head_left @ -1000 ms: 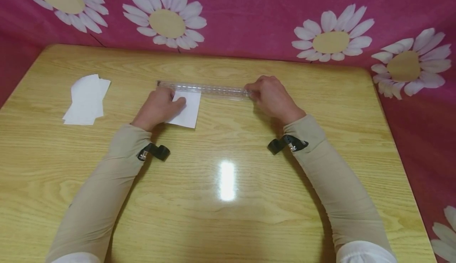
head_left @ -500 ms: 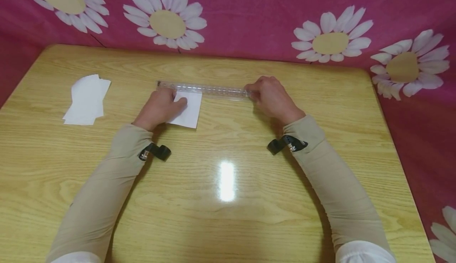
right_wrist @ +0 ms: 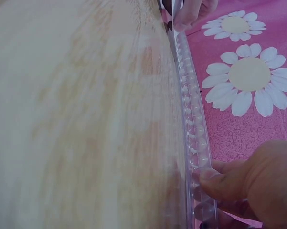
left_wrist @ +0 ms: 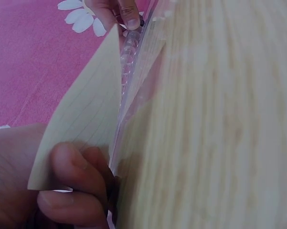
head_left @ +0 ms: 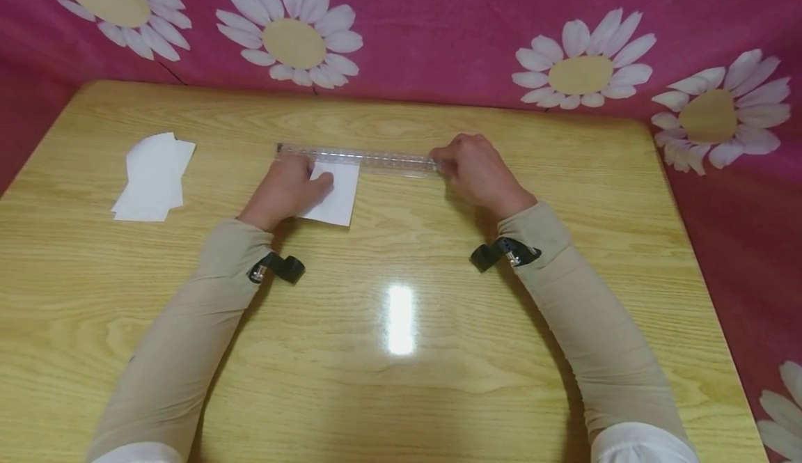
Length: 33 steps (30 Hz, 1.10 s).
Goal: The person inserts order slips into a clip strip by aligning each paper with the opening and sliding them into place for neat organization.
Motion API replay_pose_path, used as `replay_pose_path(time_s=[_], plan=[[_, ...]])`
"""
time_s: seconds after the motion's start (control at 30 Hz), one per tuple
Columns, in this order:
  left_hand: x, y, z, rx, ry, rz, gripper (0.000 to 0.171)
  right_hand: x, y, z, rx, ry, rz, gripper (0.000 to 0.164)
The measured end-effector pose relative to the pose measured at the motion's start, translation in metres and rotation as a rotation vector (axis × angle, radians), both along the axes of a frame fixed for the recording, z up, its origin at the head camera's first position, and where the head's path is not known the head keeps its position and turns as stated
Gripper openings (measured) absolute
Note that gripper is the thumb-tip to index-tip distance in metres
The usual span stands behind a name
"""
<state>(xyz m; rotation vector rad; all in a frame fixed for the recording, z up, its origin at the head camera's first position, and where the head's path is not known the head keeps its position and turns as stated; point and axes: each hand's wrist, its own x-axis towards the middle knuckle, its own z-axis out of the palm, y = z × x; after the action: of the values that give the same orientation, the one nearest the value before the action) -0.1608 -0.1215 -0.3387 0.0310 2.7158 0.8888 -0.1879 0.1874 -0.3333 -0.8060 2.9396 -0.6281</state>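
A long clear plastic strip [head_left: 382, 158] with rows of round bumps lies crosswise near the far side of the table. My right hand [head_left: 482, 174] grips its right end; in the right wrist view the thumb [right_wrist: 212, 176] presses on the bumpy face. At the strip's left part, my left hand [head_left: 280, 190] pinches a white sheet of paper [head_left: 338, 198], whose far edge meets the strip. In the left wrist view that paper [left_wrist: 88, 105] is bent and shows faint lines, with curled fingers [left_wrist: 76, 171] against it. Whether those fingers also grip the strip is unclear.
Several overlapping white papers [head_left: 152, 181] lie on the left of the wooden table [head_left: 401, 393]. A pink cloth [head_left: 432, 31] with large daisies hangs behind the table. Black wrist-camera mounts [head_left: 285, 268] stick out from both sleeves.
My left hand has slid slightly to the right with the paper, along the strip. The right hand and the clear strip have stayed in place.
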Motion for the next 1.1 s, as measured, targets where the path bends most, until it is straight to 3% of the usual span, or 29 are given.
replay_pose_path(time_s=[0.23, 1.1], plan=[[0.0012, 0.0037, 0.0018, -0.008, -0.024, -0.002, 0.033, 0.0005, 0.0007, -0.0002, 0.001, 0.015, 0.015, 0.030], [0.0022, 0.0104, 0.0002, -0.002, 0.008, -0.026, 0.034, 0.0008, 0.0014, 0.0000, 0.002, 0.030, 0.022, 0.030]])
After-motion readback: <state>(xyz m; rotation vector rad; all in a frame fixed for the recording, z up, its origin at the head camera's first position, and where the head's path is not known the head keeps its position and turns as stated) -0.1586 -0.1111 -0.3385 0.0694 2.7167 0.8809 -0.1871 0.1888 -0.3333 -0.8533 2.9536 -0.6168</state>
